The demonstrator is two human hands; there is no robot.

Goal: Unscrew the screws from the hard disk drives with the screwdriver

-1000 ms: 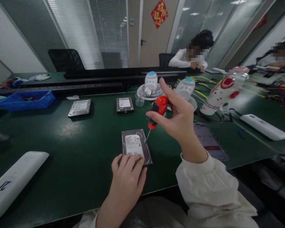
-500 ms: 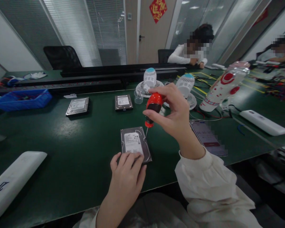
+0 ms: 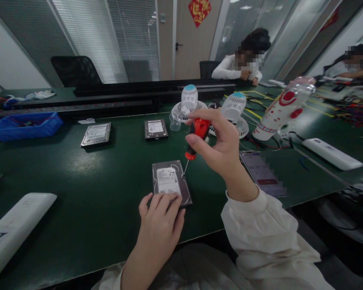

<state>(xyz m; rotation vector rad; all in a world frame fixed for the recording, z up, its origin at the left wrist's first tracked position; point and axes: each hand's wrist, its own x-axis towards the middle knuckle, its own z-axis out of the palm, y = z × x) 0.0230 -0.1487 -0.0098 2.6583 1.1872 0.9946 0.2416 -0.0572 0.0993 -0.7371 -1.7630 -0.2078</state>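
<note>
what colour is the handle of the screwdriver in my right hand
The screwdriver handle is red and black, seen best in the head view.

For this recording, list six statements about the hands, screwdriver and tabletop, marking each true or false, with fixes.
1. The right hand holds a red-and-black screwdriver. True.
2. The left hand holds one too. False: it rests on the nearest hard drive.
3. The red-and-black screwdriver points upward. False: it points down at that drive's right edge.
4. The leftmost hard drive and the middle hard drive lie farther back. True.
5. The blue bin is at the far right. False: far left.
6. A clear container stands just right of the middle hard drive. True.
</note>
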